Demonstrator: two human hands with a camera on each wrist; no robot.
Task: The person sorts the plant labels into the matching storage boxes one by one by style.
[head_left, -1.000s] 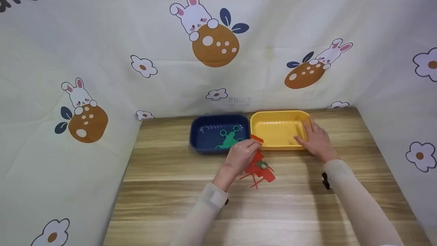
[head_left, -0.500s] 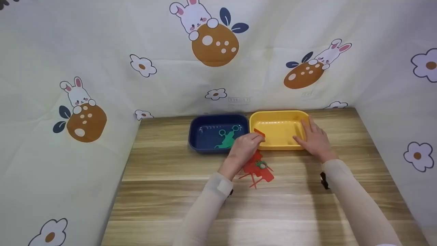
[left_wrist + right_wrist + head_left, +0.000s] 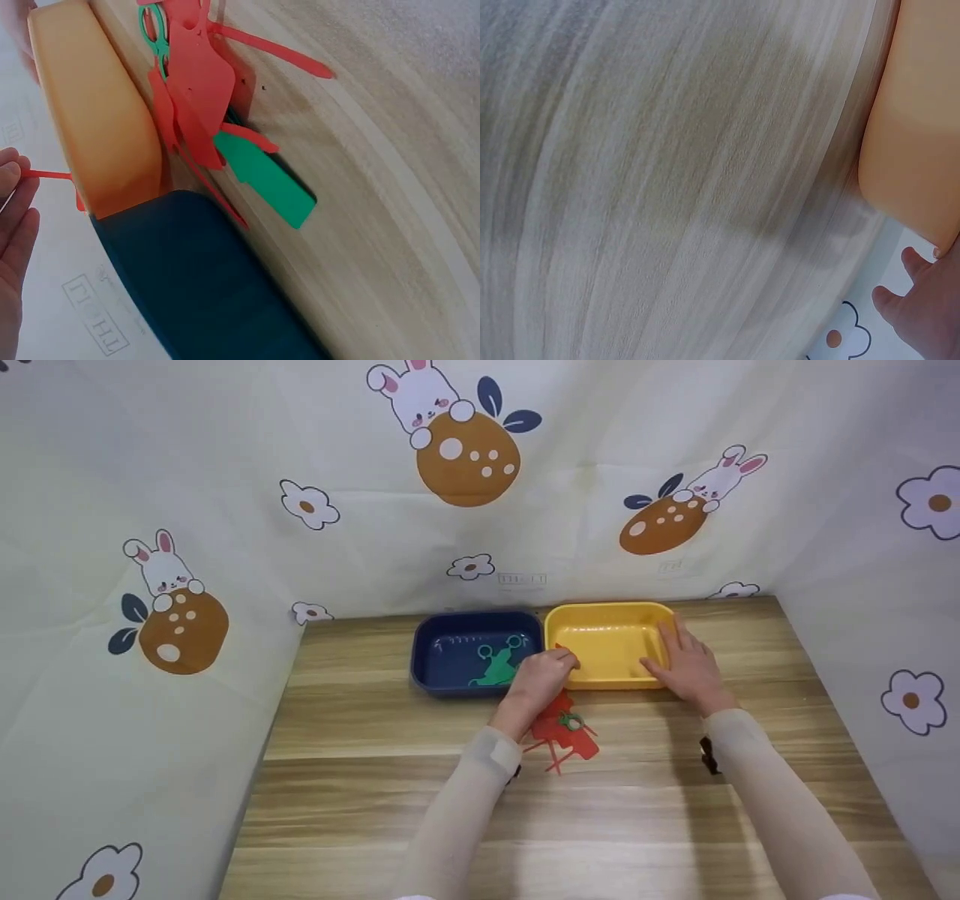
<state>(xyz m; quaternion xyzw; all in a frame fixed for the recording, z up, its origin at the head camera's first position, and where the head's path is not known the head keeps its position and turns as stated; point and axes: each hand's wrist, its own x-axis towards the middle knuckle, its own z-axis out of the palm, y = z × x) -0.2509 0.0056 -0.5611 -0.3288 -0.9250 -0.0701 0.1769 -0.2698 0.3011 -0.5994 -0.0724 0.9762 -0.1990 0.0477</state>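
My left hand is over the left end of the yellow tray. In the left wrist view its fingertips pinch the thin strip of a small red plastic piece, whose wider end overlaps the tray's rim. Mostly hidden in the head view, that piece shows as a red tip above the knuckles. Below the left hand lies a pile of flat red pieces with thin straps, a green ring piece on top. My right hand rests at the yellow tray's right rim, fingers spread and fairly straight.
Left of the yellow tray stands a dark blue tray holding green flat pieces with rings. A green flat piece sticks out from under the red pile. A printed cloth wall rises behind both trays.
The left hand has moved a little to the right, toward the yellow tray, and the red piece in its fingers has dropped lower. The right hand keeps its place on the rim.
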